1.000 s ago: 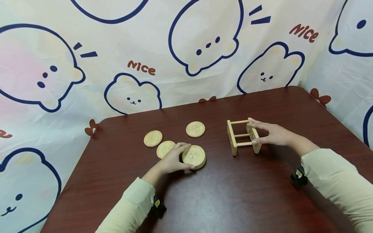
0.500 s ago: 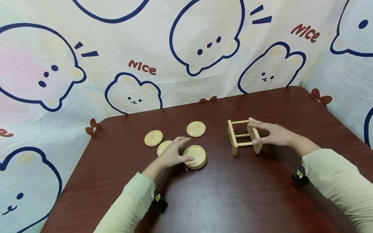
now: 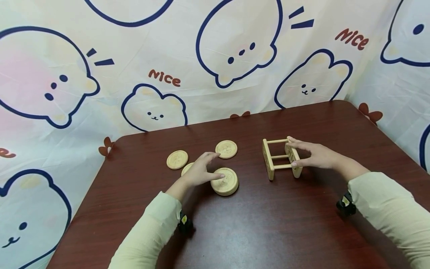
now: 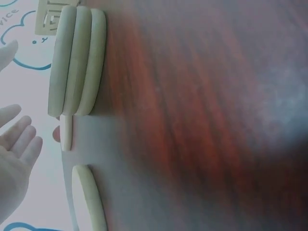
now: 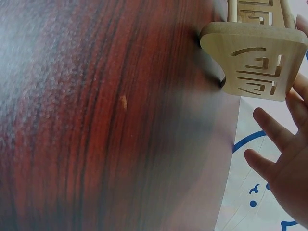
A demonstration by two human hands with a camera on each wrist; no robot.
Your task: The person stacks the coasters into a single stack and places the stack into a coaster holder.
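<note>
In the head view my left hand (image 3: pixel 196 172) hovers above and beside a stack of round wooden coasters (image 3: pixel 224 182), thumb and fingers spread. The left wrist view shows three stacked coasters (image 4: pixel 77 62) standing apart from that hand. A single coaster (image 3: pixel 226 149) lies just past the fingertips. Another coaster (image 3: pixel 186 169) is partly hidden behind the hand. My right hand (image 3: pixel 317 155) grips the near-right side panel of a wooden coaster holder (image 3: pixel 268 158), thumb and index finger at its edges. In the right wrist view the remaining fingers stretch out beside the cut-out panel (image 5: pixel 257 62).
A further coaster (image 3: pixel 177 160) lies flat at the left on the dark reddish-brown table (image 3: pixel 262 228). The table's back edge meets a cartoon-printed cloth (image 3: pixel 215 101). Both forearms reach in from the front.
My left hand has let go of the coaster stack, risen, and shifted slightly away towards the back single coaster. The right hand and the holder have stayed in place.
</note>
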